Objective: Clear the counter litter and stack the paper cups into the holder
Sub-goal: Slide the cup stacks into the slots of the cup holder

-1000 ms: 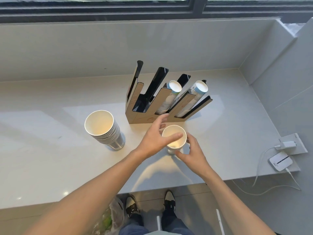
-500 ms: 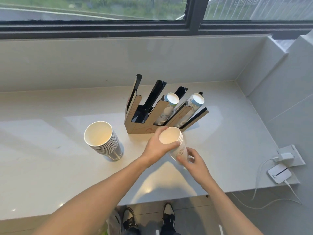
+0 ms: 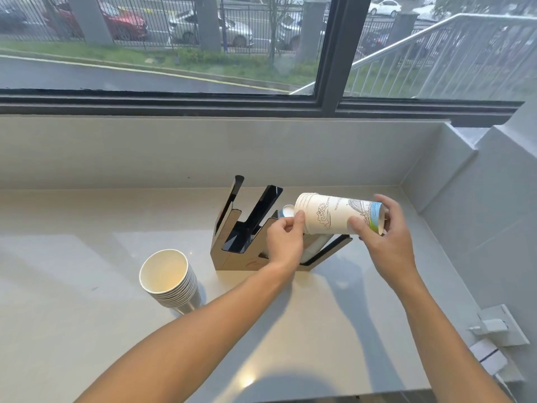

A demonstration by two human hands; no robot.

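Note:
A short stack of white printed paper cups (image 3: 334,215) lies on its side in the air, rims to the left, just above the right slots of the wood-and-black cup holder (image 3: 232,251). My left hand (image 3: 284,239) pinches the stack's rim end. My right hand (image 3: 383,228) wraps the blue-banded base end. Part of one cup stack in a holder slot (image 3: 286,212) shows behind my left hand; the other slots on the right are hidden. A second, taller stack of white cups (image 3: 171,279) stands upright on the counter (image 3: 72,286), left of the holder.
A low wall and window run behind the counter, and a side wall closes the right end. A white power socket with a plug (image 3: 494,327) and a small white device (image 3: 491,357) sit at the counter's right front corner.
Both hands lifted the cup stack off the counter and tipped it from upright to horizontal above the holder. The camera tilted up, showing the window.

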